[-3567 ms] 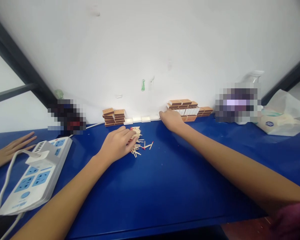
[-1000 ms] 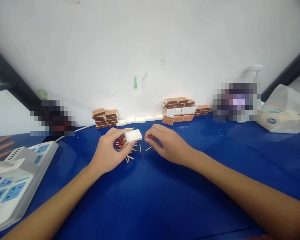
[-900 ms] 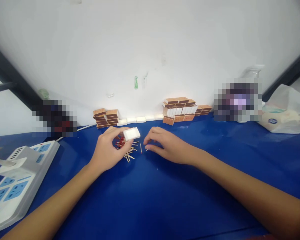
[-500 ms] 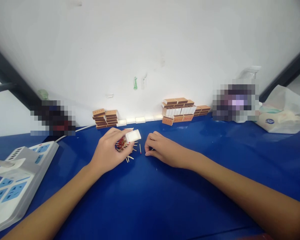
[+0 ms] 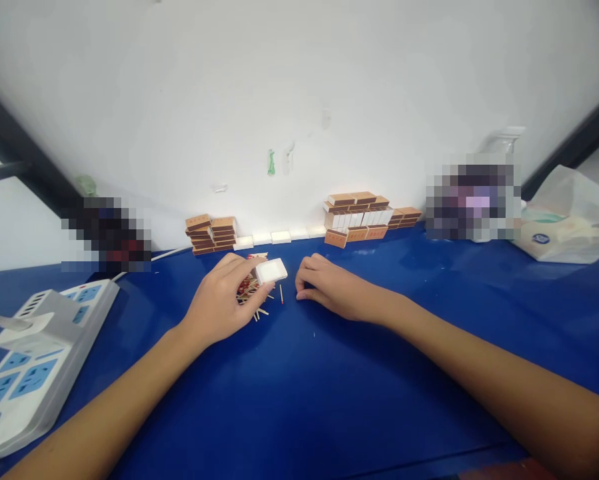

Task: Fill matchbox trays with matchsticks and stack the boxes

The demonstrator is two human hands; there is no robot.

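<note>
Packing workbench; stacked matchboxes [image 5: 359, 217] line blue table [image 5: 329, 400].

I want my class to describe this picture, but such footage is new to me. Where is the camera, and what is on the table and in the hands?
No machine here: these are one person's two bare arms. The picture comes from a camera worn on their head, looking forward and down. The left hand holds a white matchbox tray over a heap of red-tipped matches on the blue table. The right hand rests beside it, fingers curled near one loose match; whether it holds anything is unclear. Against the wall stand stacks of brown matchboxes and a row of white trays. A power strip lies far left.
</note>
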